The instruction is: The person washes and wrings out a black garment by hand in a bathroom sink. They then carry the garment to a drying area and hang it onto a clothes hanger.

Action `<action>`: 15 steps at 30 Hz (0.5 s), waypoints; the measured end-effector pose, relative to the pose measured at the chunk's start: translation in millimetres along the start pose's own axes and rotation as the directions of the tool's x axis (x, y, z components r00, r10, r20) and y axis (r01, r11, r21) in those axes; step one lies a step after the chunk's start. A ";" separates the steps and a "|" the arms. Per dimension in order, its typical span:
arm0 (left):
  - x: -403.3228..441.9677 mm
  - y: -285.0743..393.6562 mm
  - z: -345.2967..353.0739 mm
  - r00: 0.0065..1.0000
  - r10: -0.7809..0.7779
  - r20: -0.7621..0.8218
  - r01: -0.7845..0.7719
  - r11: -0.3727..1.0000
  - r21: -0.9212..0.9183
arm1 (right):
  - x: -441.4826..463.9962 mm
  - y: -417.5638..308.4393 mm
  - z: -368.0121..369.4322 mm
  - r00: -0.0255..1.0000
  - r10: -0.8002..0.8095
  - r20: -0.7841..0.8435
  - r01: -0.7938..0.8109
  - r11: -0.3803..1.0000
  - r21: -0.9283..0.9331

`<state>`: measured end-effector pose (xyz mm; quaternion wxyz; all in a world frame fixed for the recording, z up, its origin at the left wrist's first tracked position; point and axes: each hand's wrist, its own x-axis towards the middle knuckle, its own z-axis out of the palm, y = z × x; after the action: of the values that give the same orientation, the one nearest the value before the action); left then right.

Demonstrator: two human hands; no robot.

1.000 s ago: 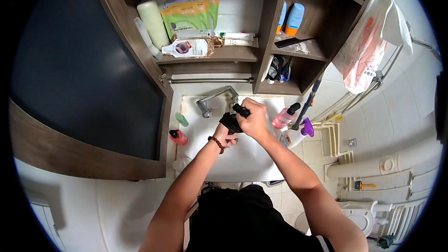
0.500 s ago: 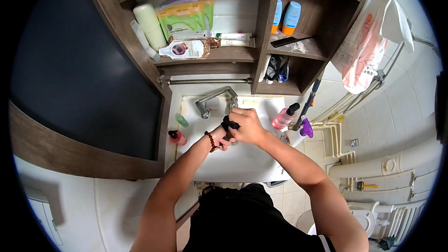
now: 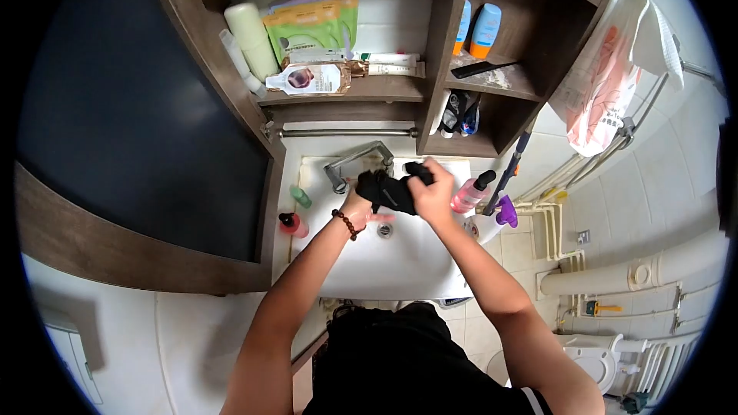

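Head view: black cloth (image 3: 393,195), now spread wider above sink (image 3: 369,270); your right hand (image 3: 435,194) clamped on it, left hand (image 3: 356,210) touching, grip unclear.

Single head cam, above sink (image 3: 361,269), faces down/forward; both hands near mid-view, cabinet (image 3: 427,92) at top.
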<state>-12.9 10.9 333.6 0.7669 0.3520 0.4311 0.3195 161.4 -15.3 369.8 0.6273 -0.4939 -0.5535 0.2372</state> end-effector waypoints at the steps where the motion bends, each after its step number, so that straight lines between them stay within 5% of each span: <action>1: 2.4 10.7 2.8 0.996 0.083 -0.041 -0.083 0.997 0.010 | -1.1 10.7 -3.0 0.998 0.059 -0.017 -0.060 0.998 -0.011; 4: -7.9 37.7 18.3 0.945 0.307 -0.110 -0.299 0.951 0.086 | -22.5 41.0 -13.3 0.949 0.303 0.083 -0.307 0.951 0.033; 5: -15.1 45.5 23.6 0.828 0.561 0.015 -0.508 0.738 0.444 | -32.5 47.5 -13.9 0.850 0.494 0.186 -0.523 0.832 0.183; 6: -17.0 51.1 27.0 0.664 0.712 0.230 -0.625 0.358 0.694 | -38.5 49.5 -13.9 0.709 0.631 0.314 -0.705 0.643 0.299; 7: -15.4 56.3 32.2 0.593 0.727 0.348 -0.716 0.277 0.641 | -43.0 52.6 -16.1 0.614 0.650 0.447 -0.781 0.580 0.229; 9: -22.1 63.6 40.6 0.560 0.600 0.572 -0.756 0.086 0.649 | -49.2 52.9 -19.3 0.390 0.666 0.636 -0.909 0.387 0.151; 12: -33.1 68.8 60.8 0.497 0.343 0.797 -0.780 -0.226 0.583 | -46.4 47.2 -29.2 0.302 0.499 0.812 -0.865 0.501 0.014; 15: -34.0 55.3 79.4 0.351 0.213 0.912 -0.826 -0.390 0.408 | -32.7 48.7 -34.5 0.180 0.458 0.871 -0.848 0.521 -0.098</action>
<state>32.8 -6.8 423.7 0.0893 0.9750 0.0610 0.1939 196.7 -35.8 315.2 0.2061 -0.3675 -0.4317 0.7976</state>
